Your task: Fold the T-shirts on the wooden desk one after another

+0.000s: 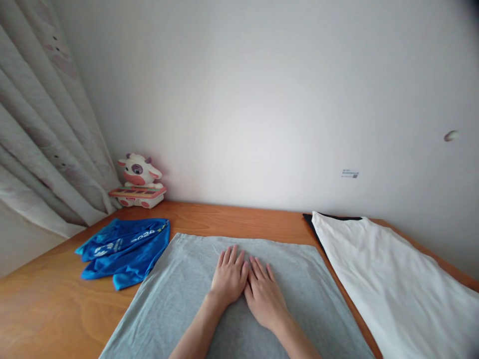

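A grey cloth [187, 284], perhaps a garment, lies spread out on the wooden table in front of me. Flat on its middle rests my left hand [230, 275], fingers stretched toward the wall. Close beside it, my right hand [264, 291] also lies flat on the cloth, with its fingers pointing forward and a little left. The two thumbs meet or nearly meet. Neither hand holds anything. The near end of the cloth runs out of view below.
On the left lies a crumpled blue garment [138, 252] with white print. White cloth [392, 269] over something black [307, 219] covers the right side. A cow toy with a keyboard [138, 182] stands at the back left of the wooden table [232, 213], near a curtain [41, 124].
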Available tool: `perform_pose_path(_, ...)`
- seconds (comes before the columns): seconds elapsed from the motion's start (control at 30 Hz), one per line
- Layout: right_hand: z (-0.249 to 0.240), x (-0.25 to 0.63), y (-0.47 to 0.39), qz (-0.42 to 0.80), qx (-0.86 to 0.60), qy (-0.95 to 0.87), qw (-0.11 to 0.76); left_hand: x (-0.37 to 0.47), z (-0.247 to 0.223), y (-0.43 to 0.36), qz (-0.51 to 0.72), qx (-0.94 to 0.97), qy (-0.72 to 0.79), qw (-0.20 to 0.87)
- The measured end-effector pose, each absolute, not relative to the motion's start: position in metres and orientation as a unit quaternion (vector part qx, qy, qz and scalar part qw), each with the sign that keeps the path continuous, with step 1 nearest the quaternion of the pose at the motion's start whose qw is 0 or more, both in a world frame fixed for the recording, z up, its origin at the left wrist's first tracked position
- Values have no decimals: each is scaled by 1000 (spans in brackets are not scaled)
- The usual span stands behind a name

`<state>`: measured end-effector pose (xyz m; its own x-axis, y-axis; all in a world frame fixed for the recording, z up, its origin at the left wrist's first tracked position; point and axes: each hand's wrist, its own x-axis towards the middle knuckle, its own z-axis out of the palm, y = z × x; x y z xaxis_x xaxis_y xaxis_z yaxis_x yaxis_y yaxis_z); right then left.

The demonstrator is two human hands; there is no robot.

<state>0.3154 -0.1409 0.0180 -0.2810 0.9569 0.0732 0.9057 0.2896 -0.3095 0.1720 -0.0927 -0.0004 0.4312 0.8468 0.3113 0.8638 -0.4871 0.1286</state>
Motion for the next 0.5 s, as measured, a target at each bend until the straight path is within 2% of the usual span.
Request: perform_pose_path(0.5, 11, 400, -110, 42, -704, -703, 86, 37, 0, -42, -99, -728, -678, 23)
